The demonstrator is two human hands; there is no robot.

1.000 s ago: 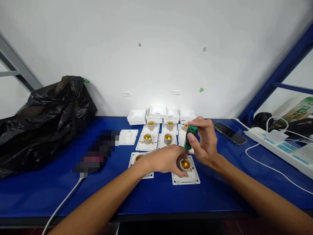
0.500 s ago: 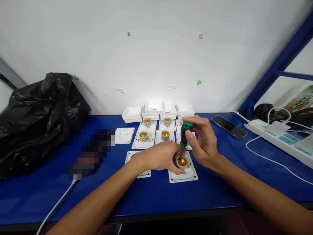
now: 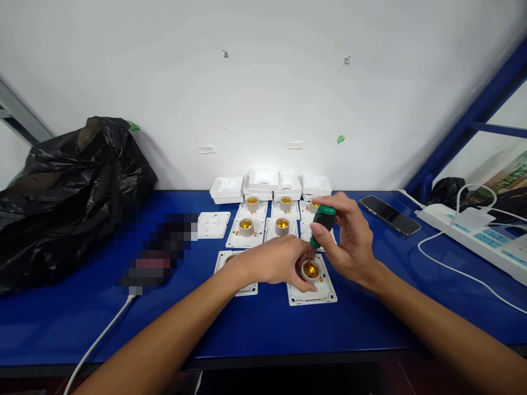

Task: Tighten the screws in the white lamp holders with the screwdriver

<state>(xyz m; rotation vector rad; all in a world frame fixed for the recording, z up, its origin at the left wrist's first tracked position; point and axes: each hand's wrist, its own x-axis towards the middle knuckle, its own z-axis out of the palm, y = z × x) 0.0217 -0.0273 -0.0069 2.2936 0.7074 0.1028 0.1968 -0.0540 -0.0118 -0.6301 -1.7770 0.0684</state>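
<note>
My right hand [image 3: 349, 238] is closed around a green and black screwdriver [image 3: 323, 224], which is tilted with its shaft down in a lamp socket. That lamp socket [image 3: 310, 271], a pale ring with a brass-coloured thread inside, sits on a square white base plate [image 3: 304, 297]. My left hand [image 3: 284, 260] grips the socket's left side, thumb at the front and the other fingers partly hidden behind. Under my left forearm another white plate [image 3: 249, 289] is partly covered. Beyond my hands stand several more plates with sockets, such as the socket [image 3: 246, 227] and the socket [image 3: 282, 226].
White square covers [image 3: 226, 189] are stacked along the wall. A bare white plate [image 3: 214, 225] lies left of the sockets. A black plastic bag [image 3: 82, 203] and a blurred-out object with a white cable [image 3: 99, 340] are at left. At right are a phone [image 3: 390, 215] and a power strip [image 3: 473, 236].
The whole view has shifted slightly, moving things a little to the right. The screwdriver leans more to the right at its handle; both hands keep their grips.
</note>
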